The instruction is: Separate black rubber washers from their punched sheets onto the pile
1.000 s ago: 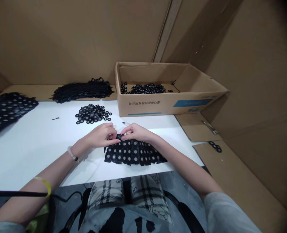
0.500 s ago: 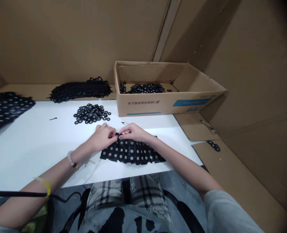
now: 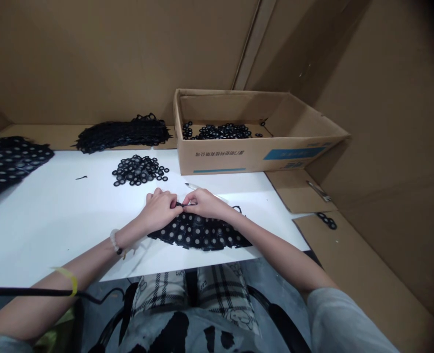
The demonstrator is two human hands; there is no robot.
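A black sheet with rows of pale dots (image 3: 198,233) lies fanned out on the white table in front of me. My left hand (image 3: 160,208) pinches its top edge, thumb and forefinger pressed together. Close beside it, my right hand (image 3: 205,203) has its fingers closed on the same edge. The fingertips of both hands nearly meet there and hide the part of the edge between them. Behind my hands sits a pile of small black rings with grey centres (image 3: 139,170). A pen (image 3: 192,186) lies just behind my right hand.
An open cardboard box (image 3: 220,157) holding more small rings stands at the back. Left of it is a stack of black strips (image 3: 123,135), and another dotted sheet (image 3: 11,164) lies far left. Tweezers (image 3: 318,191) and a few rings (image 3: 326,221) rest on cardboard at the right.
Both hands have shifted slightly right along the top edge of the sheet. The sheet lies a little differently, and a loop of its edge now shows by my right wrist.
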